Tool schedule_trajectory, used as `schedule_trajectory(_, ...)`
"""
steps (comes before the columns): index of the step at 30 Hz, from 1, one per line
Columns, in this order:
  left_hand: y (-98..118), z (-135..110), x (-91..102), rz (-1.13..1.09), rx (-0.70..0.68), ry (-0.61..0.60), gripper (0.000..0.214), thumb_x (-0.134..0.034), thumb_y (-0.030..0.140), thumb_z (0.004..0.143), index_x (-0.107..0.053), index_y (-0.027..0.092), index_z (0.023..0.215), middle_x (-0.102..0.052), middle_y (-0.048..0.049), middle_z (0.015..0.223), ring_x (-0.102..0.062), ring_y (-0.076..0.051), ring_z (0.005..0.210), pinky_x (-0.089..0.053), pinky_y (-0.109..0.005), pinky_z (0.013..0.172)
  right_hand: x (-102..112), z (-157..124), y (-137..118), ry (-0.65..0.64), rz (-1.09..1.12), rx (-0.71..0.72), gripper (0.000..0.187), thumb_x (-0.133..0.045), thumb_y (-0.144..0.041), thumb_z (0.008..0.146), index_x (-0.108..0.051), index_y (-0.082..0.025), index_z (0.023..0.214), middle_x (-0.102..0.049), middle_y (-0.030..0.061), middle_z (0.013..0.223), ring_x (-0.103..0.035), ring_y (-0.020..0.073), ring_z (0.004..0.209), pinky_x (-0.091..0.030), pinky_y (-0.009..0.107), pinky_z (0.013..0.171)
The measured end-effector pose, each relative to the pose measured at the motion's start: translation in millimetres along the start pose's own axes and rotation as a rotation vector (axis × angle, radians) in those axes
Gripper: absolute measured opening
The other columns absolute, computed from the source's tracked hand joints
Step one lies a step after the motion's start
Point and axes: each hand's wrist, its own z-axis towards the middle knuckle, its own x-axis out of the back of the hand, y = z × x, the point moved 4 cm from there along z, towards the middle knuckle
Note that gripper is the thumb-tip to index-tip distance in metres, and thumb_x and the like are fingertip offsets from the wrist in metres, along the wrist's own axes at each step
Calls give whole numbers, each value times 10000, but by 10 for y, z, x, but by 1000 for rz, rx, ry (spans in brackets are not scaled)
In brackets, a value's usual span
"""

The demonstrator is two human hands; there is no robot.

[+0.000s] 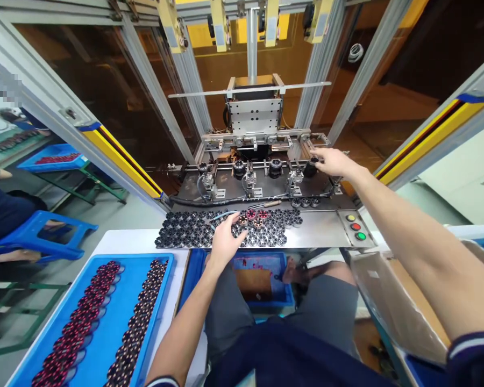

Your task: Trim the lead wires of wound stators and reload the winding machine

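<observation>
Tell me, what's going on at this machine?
A seated person works at a grey metal machine. Their right hand reaches to its right end, touching a black round part. Their left hand rests on a heap of small black ring-shaped metal cores on the steel shelf. A blue plastic tray at lower left holds two rows of copper-wound pieces.

Black ring cores (pixel 185 231) in dense cluster

Left hand (pixel 225 240) low, fingers spread; right hand (pixel 333 161) reached far forward.
</observation>
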Motion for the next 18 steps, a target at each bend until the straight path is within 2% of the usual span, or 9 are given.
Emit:
schedule_trajectory(2, 8, 97, -90, 16, 33, -3, 554, -896, 524, 1189, -789, 243, 1654, -855, -157, 1552, -836, -341, 1466, -654, -642, 1382, 35, -404, 147, 79, 74, -12, 557, -775, -452, 1249, -723, -272, 1774, -669, 176, 1889, -690, 385, 1715, -582, 675, 1463)
schedule_trajectory(4, 14, 163, -136, 26, 68, 18, 515, -890, 528, 1195, -811, 230, 1608, -866, -151, 1500, -843, -335, 1431, -660, -642, 1368, -14, -976, 328, 153, 130, -62, 616, -611, -382, 1284, -637, -345, 1899, -605, 136, 1980, -599, 362, 1836, -511, 599, 1549)
schedule_trajectory(6, 30, 192, -134, 12, 95, 51, 497, -901, 519, 1185, -822, 222, 1575, -881, -140, 1435, -855, -330, 1391, -662, -643, 1360, -207, -1642, 513, 185, 153, -161, 613, -585, -367, 1284, -647, -452, 1887, -640, 77, 1960, -606, 343, 1834, -555, 567, 1513)
schedule_trajectory(7, 43, 193, -111, -6, 103, 75, 501, -912, 505, 1174, -818, 214, 1570, -888, -135, 1413, -864, -329, 1371, -663, -646, 1356, -355, -1972, 595, 182, 153, -225, 556, -649, -369, 1276, -702, -503, 1813, -679, 78, 1919, -631, 338, 1805, -570, 575, 1490)
schedule_trajectory(8, 61, 185, -72, -31, 110, 107, 515, -917, 488, 1160, -803, 206, 1576, -892, -136, 1408, -875, -330, 1350, -666, -648, 1352, -527, -2281, 665, 161, 148, -295, 464, -740, -437, 1260, -763, -507, 1718, -718, 112, 1859, -676, 343, 1737, -597, 579, 1455)
schedule_trajectory(9, 86, 169, -18, -62, 116, 145, 535, -909, 473, 1152, -776, 202, 1593, -892, -144, 1422, -888, -330, 1331, -676, -644, 1342, -709, -2556, 715, 131, 142, -350, 450, -800, -486, 1238, -791, -381, 1675, -757, 139, 1785, -729, 360, 1654, -632, 633, 1417)
schedule_trajectory(11, 171, 109, 128, -133, 116, 226, 600, -869, 471, 1135, -689, 218, 1648, -881, -166, 1476, -914, -323, 1302, -713, -608, 1307, -1046, -2973, 773, 72, 133, -431, 391, -841, -532, 1220, -834, -346, 1565, -784, 142, 1707, -768, 341, 1546, -696, 603, 1330)
schedule_trajectory(14, 416, -94, 355, -236, 61, 289, 728, -869, 531, 1058, -577, 295, 1683, -888, -145, 1453, -938, -304, 1261, -767, -537, 1250, -1359, -3262, 805, 56, 143, -467, 313, -825, -500, 1232, -851, -376, 1518, -774, 133, 1720, -759, 332, 1541, -715, 567, 1297)
schedule_trajectory(18, 773, -662, 446, -321, -63, 246, 769, -974, 510, 957, -610, 369, 1619, -931, -69, 1322, -957, -327, 1248, -816, -537, 1187, -1451, -3267, 850, 140, 195, -458, 341, -818, -504, 1238, -844, -328, 1528, -789, 142, 1674, -782, 318, 1498, -711, 563, 1297)
